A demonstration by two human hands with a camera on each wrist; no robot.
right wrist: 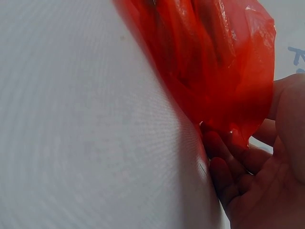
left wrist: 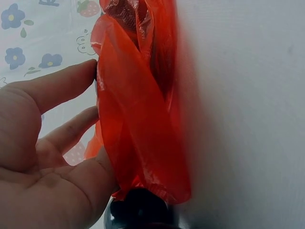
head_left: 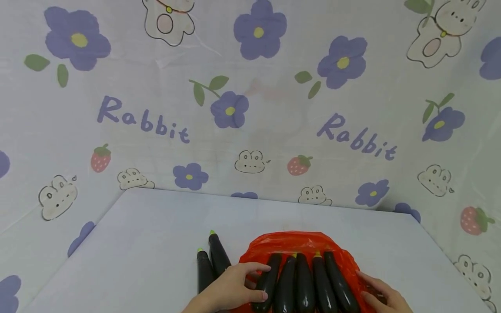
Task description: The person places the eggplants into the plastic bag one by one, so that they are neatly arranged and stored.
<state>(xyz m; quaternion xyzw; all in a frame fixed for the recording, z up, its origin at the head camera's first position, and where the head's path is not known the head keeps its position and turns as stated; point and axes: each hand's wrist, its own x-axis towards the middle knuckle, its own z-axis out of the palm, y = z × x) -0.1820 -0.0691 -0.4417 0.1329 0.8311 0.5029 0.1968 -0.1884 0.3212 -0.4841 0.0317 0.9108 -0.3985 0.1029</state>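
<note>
Several glossy dark eggplants (head_left: 305, 282) lie side by side on an opened red plastic bag (head_left: 289, 238), stem ends pointing away from me. My left hand (head_left: 228, 284) grips the leftmost eggplant (head_left: 270, 280), thumb and index finger spread along it. The left wrist view shows this hand (left wrist: 57, 157) against the bag's thin side (left wrist: 138, 114), with a dark rounded eggplant end (left wrist: 140, 210) below. At the bag's right edge, my right hand (head_left: 385, 295) holds the film. In the right wrist view its fingers (right wrist: 224, 176) are curled at the crumpled bag (right wrist: 214, 71).
Two more eggplants with bright green tips, one nearer (head_left: 205, 269) and one farther (head_left: 219, 252), lie left of the bag, beside my left hand. Everything rests on a white table (head_left: 137, 243). Behind it hangs a cloth (head_left: 274, 108) printed with flowers and rabbits.
</note>
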